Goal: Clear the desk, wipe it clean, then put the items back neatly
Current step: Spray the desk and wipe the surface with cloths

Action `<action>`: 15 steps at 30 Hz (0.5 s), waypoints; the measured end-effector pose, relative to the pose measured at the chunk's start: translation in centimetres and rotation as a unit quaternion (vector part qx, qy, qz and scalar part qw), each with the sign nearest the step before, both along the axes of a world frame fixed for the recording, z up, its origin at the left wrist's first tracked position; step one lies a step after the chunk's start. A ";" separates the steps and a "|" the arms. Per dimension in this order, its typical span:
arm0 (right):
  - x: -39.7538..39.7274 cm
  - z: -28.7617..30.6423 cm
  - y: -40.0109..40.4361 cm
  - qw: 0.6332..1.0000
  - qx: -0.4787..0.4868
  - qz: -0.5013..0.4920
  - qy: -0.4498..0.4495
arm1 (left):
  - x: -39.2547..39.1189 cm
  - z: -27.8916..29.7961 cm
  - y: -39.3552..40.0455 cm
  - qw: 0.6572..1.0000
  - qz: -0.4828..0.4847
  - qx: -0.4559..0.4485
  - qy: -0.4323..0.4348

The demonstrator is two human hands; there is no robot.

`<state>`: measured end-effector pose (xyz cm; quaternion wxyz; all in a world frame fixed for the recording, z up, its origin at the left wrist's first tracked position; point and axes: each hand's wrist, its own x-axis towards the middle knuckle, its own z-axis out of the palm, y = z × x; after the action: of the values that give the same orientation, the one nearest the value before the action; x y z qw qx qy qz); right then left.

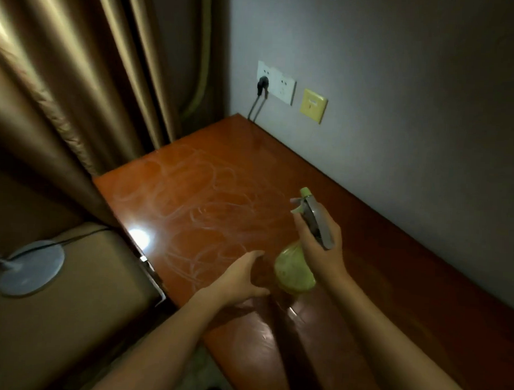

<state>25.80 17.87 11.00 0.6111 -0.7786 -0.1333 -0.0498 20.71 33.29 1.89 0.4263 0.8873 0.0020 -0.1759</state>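
The right hand [321, 244] is gripping a green spray bottle [295, 274] while the left hand [240, 278], fingers loosely spread and holding nothing, is hovering over the streaked surface [208, 198], risking overspray reaching the wall sockets [277, 83].

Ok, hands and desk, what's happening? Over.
Right hand grips spray bottle. Left hand open, low over desk. Wipe streaks showing. Nothing in the way.

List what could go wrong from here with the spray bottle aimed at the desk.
1. The spray bottle in the right hand points toward the wall sockets; mist might reach the inserted plug.
2. The left hand holds no visible cloth, so the wet streaks on the desk may dry into marks.
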 end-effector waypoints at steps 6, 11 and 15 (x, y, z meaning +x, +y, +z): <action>-0.6 4.9 2.9 0.998 0.020 0.049 -0.037 | -4.7 6.6 7.6 0.989 0.048 0.137 -0.028; -2.1 7.1 6.6 0.991 -0.051 0.102 -0.076 | -8.2 10.4 14.8 0.976 0.092 0.196 -0.020; -2.5 6.9 9.8 0.994 -0.074 0.072 -0.021 | -9.1 11.6 18.9 0.972 0.103 0.209 -0.036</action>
<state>23.32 27.64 17.85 0.5510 -0.8089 -0.2046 -0.0122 11.66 52.20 13.47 0.2467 0.9576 0.1146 -0.0946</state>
